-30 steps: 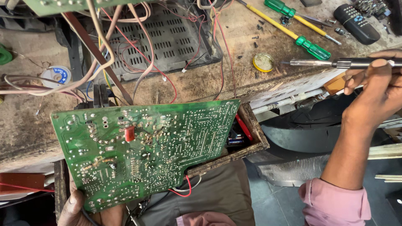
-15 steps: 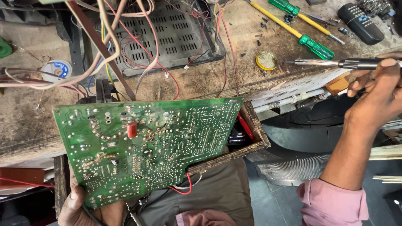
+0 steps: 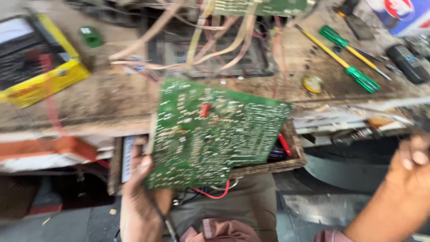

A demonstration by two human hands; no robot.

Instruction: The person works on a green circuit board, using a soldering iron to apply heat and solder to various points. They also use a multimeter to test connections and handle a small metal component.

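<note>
My left hand (image 3: 141, 197) grips the lower left corner of a green circuit board (image 3: 215, 134). The board is tilted up with its solder side towards me, and a small red part shows near its top. A red wire (image 3: 215, 193) loops out below it. The board hangs over a shallow wooden drawer (image 3: 273, 166) under the bench edge. My right hand (image 3: 410, 168) is at the right edge with its fingers curled around the dark, blurred handle of a soldering iron (image 3: 421, 120). The iron stays well to the right of the board. The whole view is motion-blurred.
On the worn bench stand an open dark chassis with pink and cream wires (image 3: 210, 40), a yellow meter case (image 3: 40, 80), two green-handled screwdrivers (image 3: 354, 74), a small round tin (image 3: 312, 84) and a black remote (image 3: 407, 62). Papers (image 3: 349, 121) stick out under the bench edge.
The view has swung left and blurred, bringing the yellow meter case into sight. The board now tilts more upright in my left hand. My right hand has dropped lower at the right.
</note>
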